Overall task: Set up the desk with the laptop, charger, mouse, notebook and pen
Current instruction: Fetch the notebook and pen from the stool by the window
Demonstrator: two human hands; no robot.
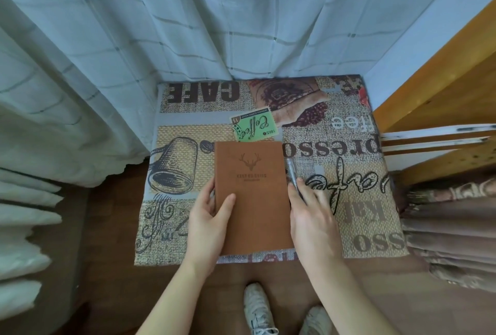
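A brown notebook (253, 195) with a stag head on its cover lies flat on the small desk (188, 109), which is covered by a coffee-print cloth. My left hand (208, 216) grips the notebook's left edge, thumb on the cover. A grey pen (291, 173) lies right beside the notebook's right edge. My right hand (312, 219) rests over the pen's lower end, fingers pressed on it and against the notebook's side. No laptop, charger or mouse is in view.
A pale checked curtain (188, 25) hangs behind and left of the desk. A wooden shelf unit (440, 93) stands at the right, with folded brown fabric (451, 232) below it. My two shoes (257, 308) show on the brown floor in front.
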